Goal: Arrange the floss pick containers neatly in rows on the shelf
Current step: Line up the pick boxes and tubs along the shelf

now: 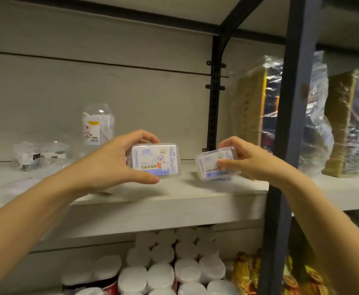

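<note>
My left hand [112, 160] grips a clear rectangular floss pick box [156, 159] with a blue and white label, holding it just above the grey shelf [174, 201]. My right hand [245, 160] pinches a second, matching box [213, 165], tilted, over the shelf near the dark upright. A tall clear floss pick container [96, 125] stands upright at the back of the shelf. Further left, a few clear containers [40, 155] lie on their sides.
A dark blue metal post [285, 145] runs down just right of my right hand. Behind it stand plastic-wrapped packs [348, 124]. A black slotted bracket [214, 99] is on the back wall. White-lidded cans [174, 267] fill the shelf below.
</note>
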Demonstrator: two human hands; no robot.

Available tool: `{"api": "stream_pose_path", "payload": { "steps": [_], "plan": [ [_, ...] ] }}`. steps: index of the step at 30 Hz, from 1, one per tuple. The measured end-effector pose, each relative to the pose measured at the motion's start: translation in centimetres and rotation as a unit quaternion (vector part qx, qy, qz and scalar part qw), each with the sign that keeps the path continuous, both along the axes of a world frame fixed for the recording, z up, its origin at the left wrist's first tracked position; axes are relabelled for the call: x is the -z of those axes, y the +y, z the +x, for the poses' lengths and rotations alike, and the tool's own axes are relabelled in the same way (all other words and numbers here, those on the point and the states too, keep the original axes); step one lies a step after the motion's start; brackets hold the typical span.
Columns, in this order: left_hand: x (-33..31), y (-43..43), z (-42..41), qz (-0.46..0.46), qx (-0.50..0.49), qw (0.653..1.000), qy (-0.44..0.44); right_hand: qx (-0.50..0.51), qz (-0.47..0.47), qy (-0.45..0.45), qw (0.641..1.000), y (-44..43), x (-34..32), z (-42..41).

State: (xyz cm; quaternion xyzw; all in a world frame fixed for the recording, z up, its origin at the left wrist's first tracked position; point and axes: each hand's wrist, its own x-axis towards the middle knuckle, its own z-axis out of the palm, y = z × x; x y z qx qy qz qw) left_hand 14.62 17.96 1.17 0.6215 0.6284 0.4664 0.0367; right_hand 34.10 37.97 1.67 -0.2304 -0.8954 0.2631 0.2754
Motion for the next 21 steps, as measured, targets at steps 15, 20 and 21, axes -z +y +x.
{"api": "stream_pose_path", "payload": {
  "steps": [15,20,21],
  "plan": [
    [0.6,4.9,-0.4,-0.043,-0.028,0.998,-0.043,0.082,0.236,-0.229,0.941,2.5,-1.0,-1.5],
    [1.0,5.3,-0.3,-0.051,-0.027,0.997,-0.04,0.098,0.289,-0.224,0.925,2.2,-0.7,-1.1],
    [1.0,5.4,-0.4,-0.055,-0.027,0.998,-0.033,0.089,0.302,-0.199,0.928,2.0,-1.0,-1.1]
  ]
}}
